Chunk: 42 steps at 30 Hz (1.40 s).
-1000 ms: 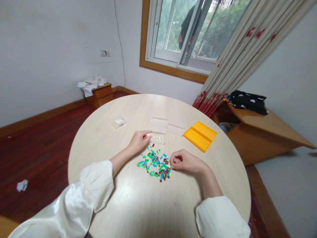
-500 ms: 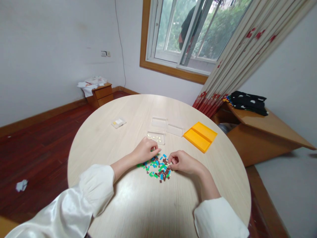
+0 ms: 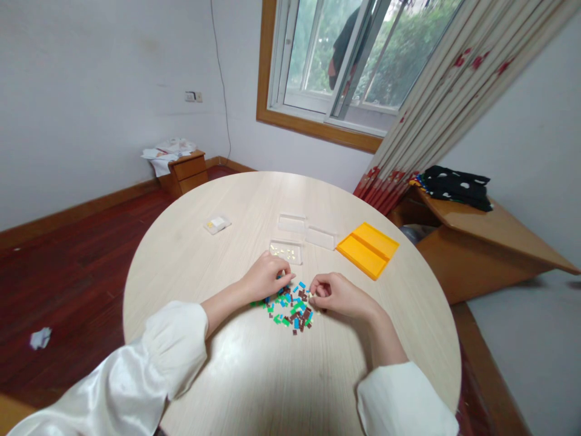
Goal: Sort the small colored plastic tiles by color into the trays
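Note:
A pile of small building bricks (image 3: 297,307) in green, blue, brown and cream lies loose on the round table (image 3: 272,387). Over the pile's far left side is my left hand (image 3: 267,278), its fingers curled closed; what they hold, if anything, is hidden. My right hand (image 3: 338,295) is at the pile's right edge, thumb and index finger pinched together, with a tiny pale brick showing at the tips. Just beyond my left hand sits a clear plastic tray (image 3: 297,260) with several pale bricks spread in it.
Two more clear trays (image 3: 292,223) stand farther back. A yellow two-part tray (image 3: 368,250) lies to the right, and a small clear packet (image 3: 218,224) far left. Beyond the table are a tilted wooden cabinet (image 3: 476,254) and a drawer unit (image 3: 190,172) with papers.
My right hand has shifted slightly up and right, its fingertips pulling a little off the pile. My left hand stays almost in place.

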Each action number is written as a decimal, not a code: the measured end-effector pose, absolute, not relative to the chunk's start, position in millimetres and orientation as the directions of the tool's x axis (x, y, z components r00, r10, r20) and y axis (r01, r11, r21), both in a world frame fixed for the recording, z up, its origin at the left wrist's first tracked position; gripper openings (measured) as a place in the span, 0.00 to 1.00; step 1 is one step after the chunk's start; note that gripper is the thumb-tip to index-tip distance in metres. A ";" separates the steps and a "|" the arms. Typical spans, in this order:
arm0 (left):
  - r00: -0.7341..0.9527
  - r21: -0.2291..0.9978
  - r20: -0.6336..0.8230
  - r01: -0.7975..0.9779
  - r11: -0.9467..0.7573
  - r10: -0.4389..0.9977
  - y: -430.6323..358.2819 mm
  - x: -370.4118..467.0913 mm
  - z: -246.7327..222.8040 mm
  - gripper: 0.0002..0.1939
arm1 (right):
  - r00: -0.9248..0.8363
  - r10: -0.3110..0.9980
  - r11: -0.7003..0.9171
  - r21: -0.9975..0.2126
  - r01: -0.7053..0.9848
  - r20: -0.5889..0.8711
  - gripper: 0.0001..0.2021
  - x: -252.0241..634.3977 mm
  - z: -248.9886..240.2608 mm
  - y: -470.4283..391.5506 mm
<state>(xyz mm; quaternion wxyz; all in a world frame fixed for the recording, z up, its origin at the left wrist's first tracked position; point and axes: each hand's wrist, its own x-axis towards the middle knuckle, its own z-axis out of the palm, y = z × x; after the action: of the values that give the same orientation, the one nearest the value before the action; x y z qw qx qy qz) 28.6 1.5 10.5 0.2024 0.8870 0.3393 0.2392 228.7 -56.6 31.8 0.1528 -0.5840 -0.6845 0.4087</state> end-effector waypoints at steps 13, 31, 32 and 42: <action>0.663 0.568 0.253 0.488 -0.663 0.705 -4.0 32.4 8.7 0.08 | 0.040 0.992 0.098 -0.943 0.317 0.116 0.14 219.3 9.9 -27.5; 0.756 0.601 0.251 0.368 -0.709 0.605 -5.4 32.6 8.8 0.06 | 0.176 0.925 0.170 -0.783 0.598 0.336 0.15 209.4 -6.2 -14.7; 0.789 0.593 0.251 0.332 -0.733 0.561 -7.4 33.4 9.1 0.06 | 0.148 0.941 0.162 -0.791 0.590 0.303 0.14 210.8 -3.3 -20.3; 0.793 0.533 0.216 0.393 -0.749 0.570 -7.4 31.0 9.8 0.08 | -0.357 0.933 0.166 -0.830 0.533 -0.043 0.04 223.0 15.0 -69.3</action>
<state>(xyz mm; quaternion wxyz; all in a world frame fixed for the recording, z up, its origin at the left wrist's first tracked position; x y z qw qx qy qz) 31.0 -7.4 9.8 0.2377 0.9165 0.2626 0.1862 223.0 -69.3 15.0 0.2512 -0.5083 -0.7209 0.3985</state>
